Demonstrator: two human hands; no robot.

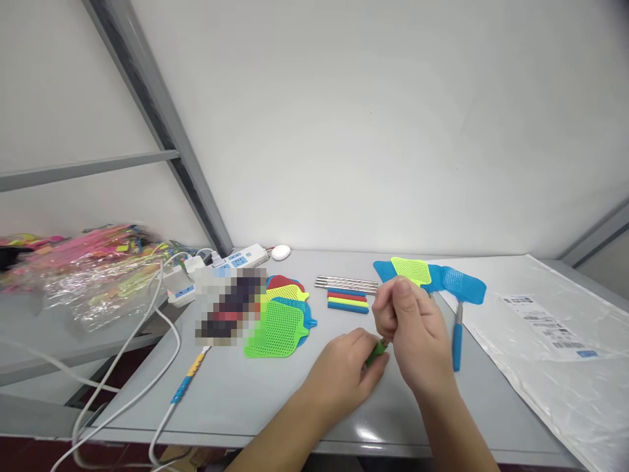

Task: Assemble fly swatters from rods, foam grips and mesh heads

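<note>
My left hand [346, 367] is closed around a green handle sleeve [376, 354], its end showing between thumb and fingers. Just above and to the right, my right hand [410, 321] makes a fist, thumb on top. A short bit of metal rod [386, 341] shows between the green sleeve and this fist; the rest is hidden. Beyond the hands lie several metal rods [344, 284] side by side, with blue, red and yellow handle sleeves [348, 301] in front. Perforated fly swatter heads [278, 328] in green, blue, yellow and red are stacked to the left.
A blue fly swatter [458, 341] with a blue handle lies at right, beside a yellow-green swatter head [411, 270]. A white plastic mailer [550, 334] covers the right side. Left are a blurred-out object [230, 308], a white cable [170, 321], power strips [240, 259] and bagged colourful items [108, 269].
</note>
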